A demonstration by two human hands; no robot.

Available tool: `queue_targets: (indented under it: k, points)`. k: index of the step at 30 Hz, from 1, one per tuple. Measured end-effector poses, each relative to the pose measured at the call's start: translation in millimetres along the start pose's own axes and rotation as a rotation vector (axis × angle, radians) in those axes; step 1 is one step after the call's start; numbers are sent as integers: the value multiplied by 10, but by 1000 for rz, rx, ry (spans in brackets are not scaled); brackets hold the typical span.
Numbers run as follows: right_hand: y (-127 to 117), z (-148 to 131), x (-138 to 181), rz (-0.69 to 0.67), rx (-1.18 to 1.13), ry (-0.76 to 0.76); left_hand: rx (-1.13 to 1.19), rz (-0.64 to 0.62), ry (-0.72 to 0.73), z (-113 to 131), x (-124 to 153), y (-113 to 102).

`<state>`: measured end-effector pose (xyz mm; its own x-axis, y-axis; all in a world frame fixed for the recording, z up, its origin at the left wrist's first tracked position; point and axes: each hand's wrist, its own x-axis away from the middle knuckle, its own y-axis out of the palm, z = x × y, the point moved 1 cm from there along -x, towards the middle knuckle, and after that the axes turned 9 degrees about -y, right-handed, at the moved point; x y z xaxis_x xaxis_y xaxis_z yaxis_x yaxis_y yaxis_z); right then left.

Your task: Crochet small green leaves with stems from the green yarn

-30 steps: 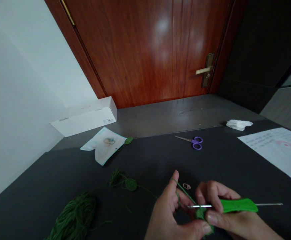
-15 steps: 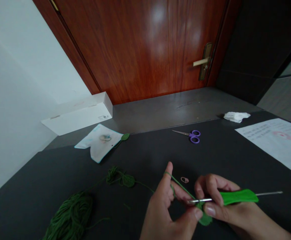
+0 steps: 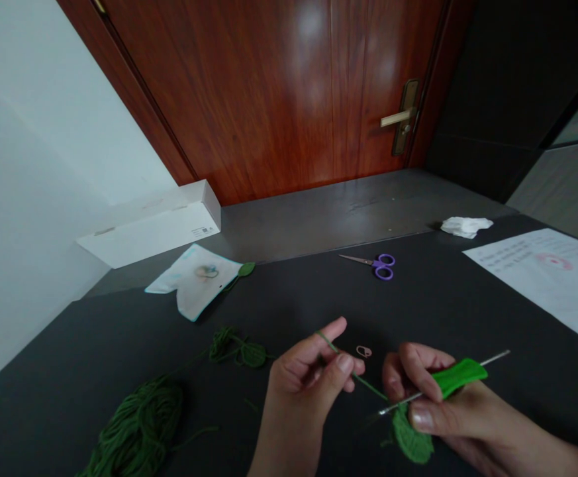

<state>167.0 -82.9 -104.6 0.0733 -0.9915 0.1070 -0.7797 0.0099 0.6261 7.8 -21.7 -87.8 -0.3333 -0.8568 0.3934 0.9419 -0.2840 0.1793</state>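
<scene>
My right hand (image 3: 437,391) grips a crochet hook (image 3: 460,377) with a bright green handle. Its thumb and fingers also pinch a small green crocheted piece (image 3: 412,437), which hangs below the hook's metal shaft. From that piece a strand of green yarn (image 3: 371,387) runs up to my left hand (image 3: 313,374). The strand passes under the left thumb and over the raised index finger, so the left hand is closed on it. A pink stitch marker (image 3: 363,351) lies on the dark table just beyond the hands.
A green yarn skein (image 3: 137,427) and a smaller yarn tangle (image 3: 239,348) lie at left. Purple-handled scissors (image 3: 381,266), a white packet (image 3: 204,278) with a green leaf (image 3: 246,269), a white box (image 3: 154,228), crumpled tissue (image 3: 466,226) and a printed sheet (image 3: 541,275) lie farther back.
My left hand has let go of the crocheted piece and moved left, drawing the yarn between the hands. The right hand keeps the piece and hook, the hook now tilted more.
</scene>
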Motion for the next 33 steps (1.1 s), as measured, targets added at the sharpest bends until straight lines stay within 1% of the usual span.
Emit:
queue_targets:
  k: [4,6,8,10,13,15,16,19,21,23,24,25,27,28,29,30,32,33]
  points:
    - [-35,-22,-13,2,-85,5,-206,18,29,-2,-42,-71]
    - [-52,-31,-24,10,-115,-2,-317,-28,27,-17,-67,-101]
    - [-64,-35,-28,20,-127,-7,-402,-107,-7,-22,-87,-128]
    - [-72,-38,-22,28,-131,-13,-426,-142,-50,12,-94,-161]
    - [-72,-45,-2,27,-120,-23,-326,-94,-71,139,-83,-235]
    - [-67,-52,8,15,-116,-33,-288,-72,-47,230,-78,-303]
    - [-63,-55,9,12,-120,-37,-294,-39,-15,265,-82,-349]
    - [-56,-58,3,8,-124,-53,-405,68,46,305,-125,-520]
    - [-56,-55,-2,1,-113,-68,-516,97,77,307,-159,-640]
    - [-58,-52,-1,-7,-98,-79,-682,136,123,330,-166,-741]
    - [-58,-52,1,-7,-95,-81,-786,123,137,351,-155,-777]
    - [-59,-54,4,-5,-91,-81,-873,62,108,374,-136,-802]
    - [-57,-58,7,6,-84,-83,-959,-43,59,427,-85,-840]
    - [-55,-60,7,11,-79,-85,-968,-60,42,451,-62,-857]
    - [-51,-61,6,9,-73,-90,-968,-48,22,468,-47,-877]
    - [-48,-59,3,7,-68,-92,-970,-2,1,476,-42,-898]
    - [-43,-45,-4,1,-67,-95,-1023,161,-1,465,-63,-929]
    - [-42,-36,-9,-2,-65,-100,-1079,260,44,449,-81,-928]
